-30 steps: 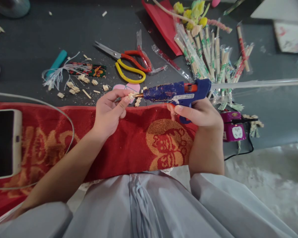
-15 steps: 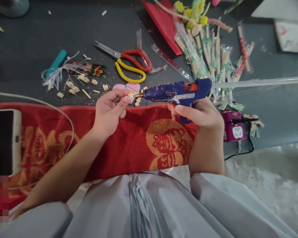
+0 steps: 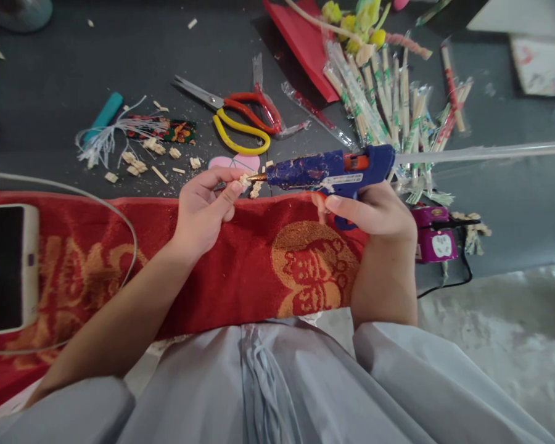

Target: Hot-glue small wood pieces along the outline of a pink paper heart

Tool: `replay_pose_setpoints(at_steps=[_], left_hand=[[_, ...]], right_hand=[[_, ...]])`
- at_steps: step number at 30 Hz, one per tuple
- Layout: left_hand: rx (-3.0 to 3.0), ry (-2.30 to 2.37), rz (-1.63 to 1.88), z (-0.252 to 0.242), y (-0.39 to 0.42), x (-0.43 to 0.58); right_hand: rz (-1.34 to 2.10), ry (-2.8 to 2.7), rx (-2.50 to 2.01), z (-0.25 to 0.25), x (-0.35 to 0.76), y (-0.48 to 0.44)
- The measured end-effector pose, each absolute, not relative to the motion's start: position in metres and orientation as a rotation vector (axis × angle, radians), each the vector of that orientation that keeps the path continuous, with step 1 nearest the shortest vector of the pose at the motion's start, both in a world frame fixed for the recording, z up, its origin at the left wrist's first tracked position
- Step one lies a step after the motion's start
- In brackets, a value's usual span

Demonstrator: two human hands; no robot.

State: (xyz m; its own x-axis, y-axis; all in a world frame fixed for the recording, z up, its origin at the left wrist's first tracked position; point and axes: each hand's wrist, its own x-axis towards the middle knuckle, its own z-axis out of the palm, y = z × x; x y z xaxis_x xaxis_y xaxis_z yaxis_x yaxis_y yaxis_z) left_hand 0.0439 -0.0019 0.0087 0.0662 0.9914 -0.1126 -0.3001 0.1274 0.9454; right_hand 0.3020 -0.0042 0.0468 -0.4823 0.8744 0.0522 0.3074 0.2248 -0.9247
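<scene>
My right hand (image 3: pixel 374 213) grips a blue hot glue gun (image 3: pixel 330 171) with an orange trigger part, its metal nozzle pointing left. A clear glue stick (image 3: pixel 485 154) juts out of its back to the right. My left hand (image 3: pixel 203 209) pinches a small pale wooden piece (image 3: pixel 245 180) between thumb and forefinger, right at the nozzle tip. Both hands hover over the far edge of a red towel (image 3: pixel 240 259) with a gold pattern. A pink heart-shaped cutout (image 3: pixel 234 163) lies just behind the nozzle.
Yellow and red scissors (image 3: pixel 240 120), wood chips (image 3: pixel 139 161), a teal tube (image 3: pixel 104 114) and wrapped chopsticks (image 3: pixel 388 98) lie on the dark table. A phone (image 3: pixel 7 268) with a white cable (image 3: pixel 74 191) rests on the towel's left. A purple gadget (image 3: pixel 432 237) sits right.
</scene>
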Motion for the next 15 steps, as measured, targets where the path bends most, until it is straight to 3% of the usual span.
replay_pose_setpoints(at_steps=[15], left_hand=[[0.888,0.924,1.256,0.0073,-0.0010,0.0447]], right_hand=[[1.215,-1.945,-1.104,0.0472,0.3034,-0.0042]])
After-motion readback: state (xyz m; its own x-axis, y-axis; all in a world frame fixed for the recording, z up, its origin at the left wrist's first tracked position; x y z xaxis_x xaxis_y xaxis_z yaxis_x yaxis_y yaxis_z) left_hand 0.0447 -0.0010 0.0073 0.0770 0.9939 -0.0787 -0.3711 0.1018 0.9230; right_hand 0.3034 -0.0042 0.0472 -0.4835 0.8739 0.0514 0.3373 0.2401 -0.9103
